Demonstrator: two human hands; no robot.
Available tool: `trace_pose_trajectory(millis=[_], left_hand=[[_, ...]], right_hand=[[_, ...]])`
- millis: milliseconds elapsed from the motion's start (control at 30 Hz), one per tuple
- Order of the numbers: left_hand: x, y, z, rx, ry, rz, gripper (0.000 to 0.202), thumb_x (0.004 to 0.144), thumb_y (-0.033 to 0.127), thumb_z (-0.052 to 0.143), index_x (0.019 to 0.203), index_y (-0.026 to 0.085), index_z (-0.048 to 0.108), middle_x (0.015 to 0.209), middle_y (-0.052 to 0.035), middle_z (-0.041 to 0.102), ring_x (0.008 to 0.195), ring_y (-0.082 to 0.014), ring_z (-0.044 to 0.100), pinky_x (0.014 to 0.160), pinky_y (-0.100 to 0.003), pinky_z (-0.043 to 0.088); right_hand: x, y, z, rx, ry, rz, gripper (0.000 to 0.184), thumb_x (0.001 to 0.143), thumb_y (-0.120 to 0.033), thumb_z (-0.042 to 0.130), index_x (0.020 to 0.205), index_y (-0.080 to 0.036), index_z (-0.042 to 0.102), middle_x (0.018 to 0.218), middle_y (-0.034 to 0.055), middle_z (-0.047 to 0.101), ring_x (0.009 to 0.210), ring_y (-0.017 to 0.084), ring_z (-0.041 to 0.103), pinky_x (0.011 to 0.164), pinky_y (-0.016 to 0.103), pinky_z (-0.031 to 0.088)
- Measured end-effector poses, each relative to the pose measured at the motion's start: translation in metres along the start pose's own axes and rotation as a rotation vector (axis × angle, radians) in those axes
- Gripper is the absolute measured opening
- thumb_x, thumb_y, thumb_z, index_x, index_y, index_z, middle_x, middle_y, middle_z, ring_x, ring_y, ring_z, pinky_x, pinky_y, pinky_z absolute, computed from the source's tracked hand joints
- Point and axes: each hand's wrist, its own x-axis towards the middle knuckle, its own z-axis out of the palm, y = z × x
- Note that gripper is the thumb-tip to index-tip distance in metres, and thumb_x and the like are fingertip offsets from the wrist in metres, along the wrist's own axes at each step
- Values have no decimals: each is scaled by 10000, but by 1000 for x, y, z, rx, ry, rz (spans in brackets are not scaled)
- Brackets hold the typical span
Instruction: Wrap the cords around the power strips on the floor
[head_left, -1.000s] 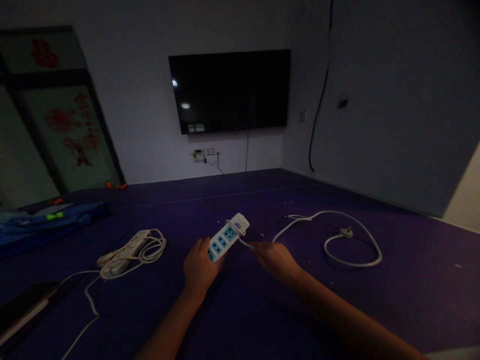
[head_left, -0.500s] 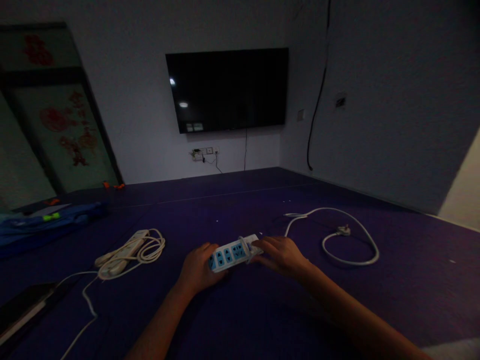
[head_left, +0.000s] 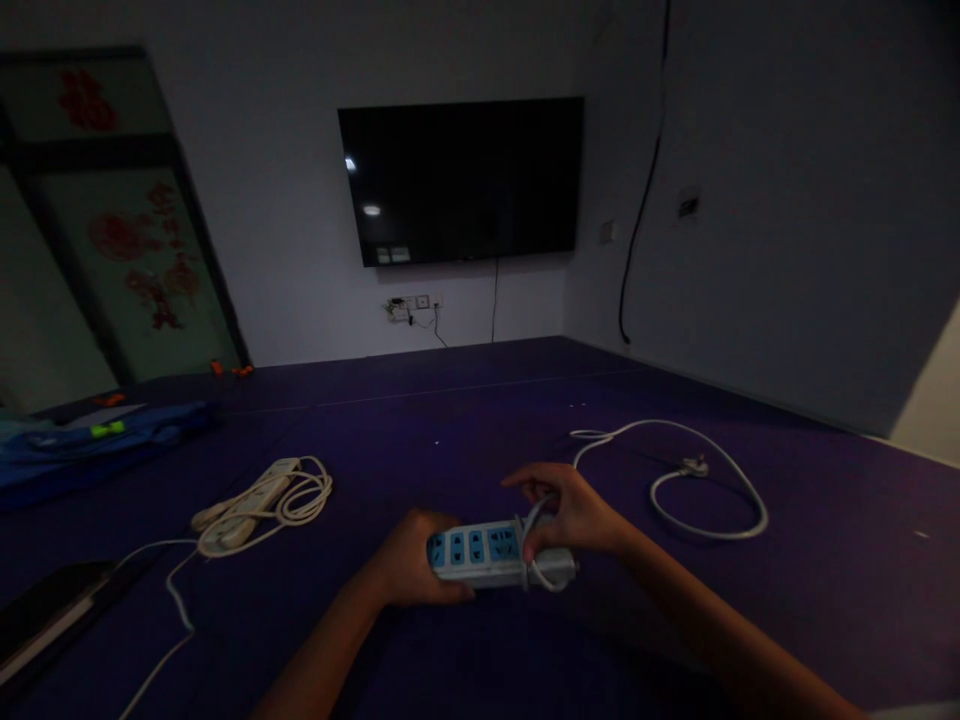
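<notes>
My left hand (head_left: 411,558) grips the left end of a white power strip (head_left: 491,553) with blue sockets, held level just above the purple floor. My right hand (head_left: 570,513) is closed round the strip's right end and pinches its white cord, which loops once around the strip. The rest of that cord (head_left: 709,505) trails right across the floor in a wide loop that ends in a plug (head_left: 691,466).
A second white power strip with its cord coiled (head_left: 262,497) lies on the floor at left. A blue cloth (head_left: 97,443) lies at far left and a dark flat object (head_left: 45,615) at bottom left. A wall-mounted TV (head_left: 465,180) hangs ahead.
The strip has come down and toward me, turning from tilted to level. My right hand has moved from the cord beside the strip onto its right end, wrapping cord around it.
</notes>
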Motion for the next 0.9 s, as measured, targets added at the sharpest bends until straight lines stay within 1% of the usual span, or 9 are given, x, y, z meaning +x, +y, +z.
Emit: trace_pose_trajectory(millis=[100, 200, 300, 433, 533, 633, 700, 800, 900], left_hand=[[0, 3, 4, -102, -47, 46, 390, 581, 455, 699, 798, 136, 638, 680, 4, 613, 580, -110, 501, 521, -195, 362], [-2, 7, 6, -136, -61, 46, 381, 573, 411, 723, 831, 142, 645, 720, -7, 631, 611, -122, 525, 533, -198, 376], [-2, 12, 11, -175, -87, 47, 363, 554, 370, 739, 828, 152, 642, 729, -5, 637, 615, -125, 535, 531, -200, 382], [0, 16, 19, -140, -72, 108, 331, 557, 397, 738, 760, 158, 631, 674, 9, 618, 566, -110, 514, 518, -202, 368], [1, 18, 22, -85, -9, 148, 370, 566, 468, 722, 743, 157, 629, 659, -4, 615, 557, -116, 516, 525, -213, 376], [3, 19, 22, -30, 60, 196, 406, 555, 502, 713, 761, 161, 636, 691, -29, 631, 611, -145, 555, 575, -235, 407], [4, 20, 22, -12, 83, 207, 415, 554, 506, 709, 788, 170, 644, 727, -41, 646, 653, -164, 577, 619, -254, 427], [3, 22, 21, -14, 118, 184, 419, 545, 516, 708, 787, 179, 646, 731, -49, 649, 663, -177, 581, 648, -278, 443], [1, 24, 20, -63, 197, 181, 440, 527, 509, 723, 803, 175, 646, 737, -54, 648, 676, -186, 583, 659, -290, 457]], right_hand=[[0, -1, 0, 161, -103, 99, 630, 410, -369, 853, 973, -160, 664, 660, -50, 472, 568, 80, 432, 482, 191, 328], [0, -2, -1, 259, -194, 171, 604, 417, -331, 849, 965, -152, 670, 636, -57, 481, 543, 71, 436, 473, 192, 328], [1, 0, 0, 354, -239, 235, 582, 434, -320, 845, 955, -131, 667, 585, -62, 499, 492, 59, 434, 442, 188, 306], [3, 6, 7, 457, -206, 294, 494, 471, -319, 837, 886, -112, 670, 509, -79, 476, 438, 41, 390, 420, 182, 273], [5, 7, 10, 462, -161, 316, 423, 490, -338, 829, 817, -117, 676, 475, -90, 443, 421, 35, 348, 411, 181, 247], [6, 7, 11, 437, -117, 317, 382, 537, -394, 798, 779, -123, 682, 458, -88, 425, 415, 37, 330, 410, 184, 237], [6, 7, 12, 419, -105, 323, 386, 574, -437, 768, 781, -122, 686, 449, -82, 423, 406, 40, 321, 406, 187, 230], [7, 9, 12, 390, -66, 329, 420, 633, -516, 702, 766, -118, 684, 449, -67, 428, 403, 47, 321, 403, 192, 223], [7, 15, 12, 342, 8, 344, 521, 713, -624, 563, 721, -115, 673, 447, -43, 438, 401, 64, 346, 402, 203, 244]])
